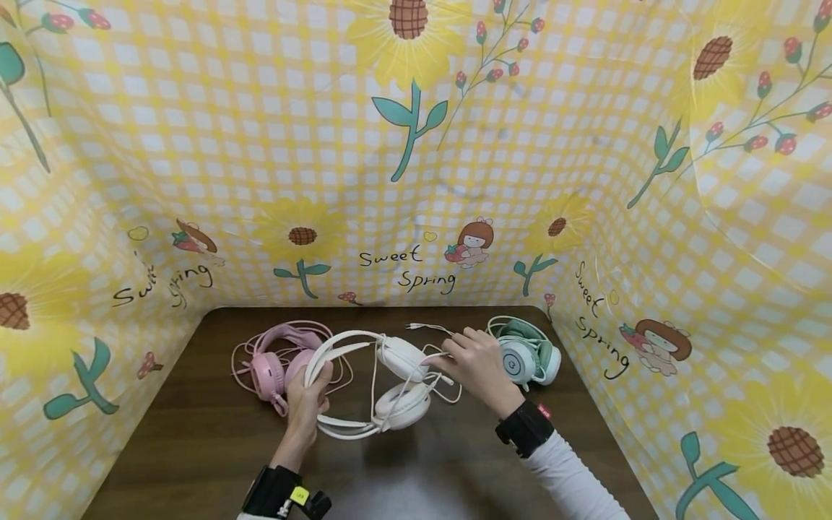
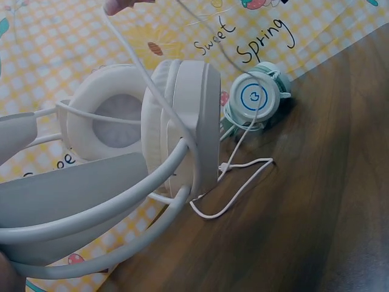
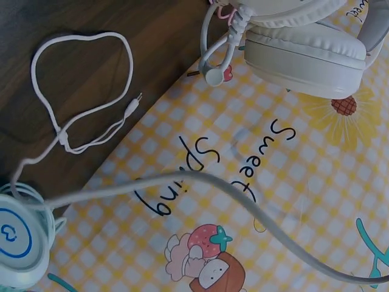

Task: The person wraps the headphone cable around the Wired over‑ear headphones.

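The left hand grips the white headphones by the headband, holding them above the middle of the desk, while the right hand pinches their white cable. Pink headphones lie near the desk's far left corner, green headphones near the far right. The cable's plug rests by the far edge. Since the cable crosses the earcups, a hard pull could tighten it into a tangle or twist the headband from its one-handed hold; its trailing length might also snag on the green pair.
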Tool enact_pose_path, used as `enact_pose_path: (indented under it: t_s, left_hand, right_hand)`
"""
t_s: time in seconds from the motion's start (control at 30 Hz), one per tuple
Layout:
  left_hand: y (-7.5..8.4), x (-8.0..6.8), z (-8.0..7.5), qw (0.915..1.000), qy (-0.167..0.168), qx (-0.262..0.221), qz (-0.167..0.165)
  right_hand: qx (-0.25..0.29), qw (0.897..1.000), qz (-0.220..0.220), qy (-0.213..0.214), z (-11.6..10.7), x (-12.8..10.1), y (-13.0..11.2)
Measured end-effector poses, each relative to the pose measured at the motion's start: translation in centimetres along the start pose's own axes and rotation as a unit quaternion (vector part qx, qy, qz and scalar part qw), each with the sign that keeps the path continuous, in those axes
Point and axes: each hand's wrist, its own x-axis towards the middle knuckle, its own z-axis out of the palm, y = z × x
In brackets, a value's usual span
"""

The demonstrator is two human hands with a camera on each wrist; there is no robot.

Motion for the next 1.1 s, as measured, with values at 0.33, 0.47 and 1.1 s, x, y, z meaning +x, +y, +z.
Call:
enact_pose_path:
  t_s: [0.33,0.47,1.1]
  left_hand:
    - [0.2,-0.4,0.5,0.9900,-0.139,0.023,0.003]
    - [0.4,-0.6,0.5,0.9834,-0.181,0.017,0.009]
    - [0.2,0.1,-0.6,0.9491,-0.280,-0.143,0.020]
  right_hand:
    - [0.010,0.999,-0.019,-0.033,1.8,1.2,-0.9]
    - [0.050,0.997,0.009,-0.056,2.3,1.2,-1.0]
    - [0.328,0.921,0.180,-0.105,3.7,-0.2,0.0]
